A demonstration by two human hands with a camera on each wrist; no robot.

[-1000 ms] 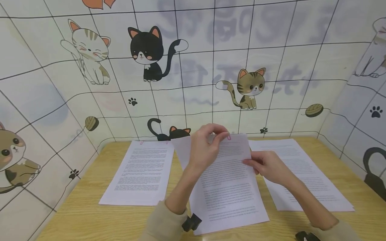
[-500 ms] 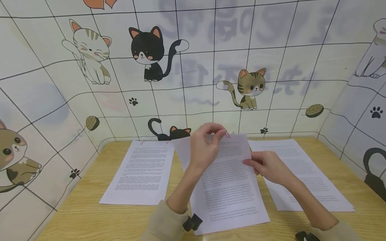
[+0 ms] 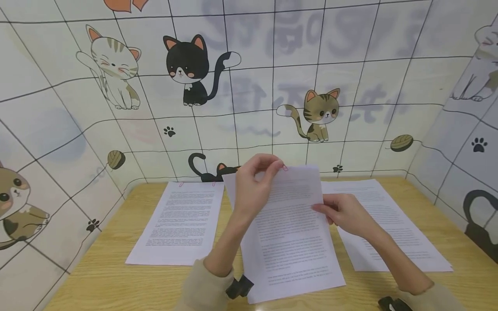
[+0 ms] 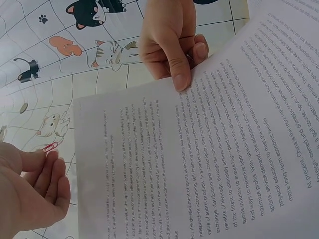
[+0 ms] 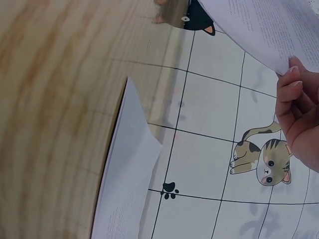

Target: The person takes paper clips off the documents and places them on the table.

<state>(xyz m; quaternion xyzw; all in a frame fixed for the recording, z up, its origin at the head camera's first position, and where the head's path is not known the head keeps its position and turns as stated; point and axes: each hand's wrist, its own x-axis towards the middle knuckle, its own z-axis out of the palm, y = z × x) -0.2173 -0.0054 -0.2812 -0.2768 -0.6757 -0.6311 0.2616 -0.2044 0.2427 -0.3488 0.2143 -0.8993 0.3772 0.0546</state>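
While the R hand [image 3: 344, 214] pinches the right edge of the held printout [image 3: 289, 246], thumb on the printed face and fingers behind, the L hand [image 3: 250, 185] has thumb and fingertips closed down on a pink paper clip [image 4: 50, 147] just beyond the printout's top edge; L wrist view shows a slim gap btwn clip and paper. Printout is tilted up off the wood-grain tabletop [image 3: 97, 280], bottom edge nearest the person; can't tell no. of leaves, or if the bottom touches wood. To its left lies a clipped stack [image 3: 175, 224] w/ two pink clips [image 3: 213, 184] on the far edge; to its right, another printed stack [image 3: 393, 229]. Printout's top-left corner comes right up to the clipped stack in head view, & its upper right side hides part of the other. Lower down, strips of bare wood show either side of it, w/ more wood past both stacks' outer edges. Beyond its top edge, a cat-print wall sheet [image 3: 253, 134] rises at the table's far side. Vs. 1 s ago, L hand & clip have moved left along the printout's top edge, more of the clip shows, and that edge sits a bit higher; R-hand hold & both stacks approx. same.
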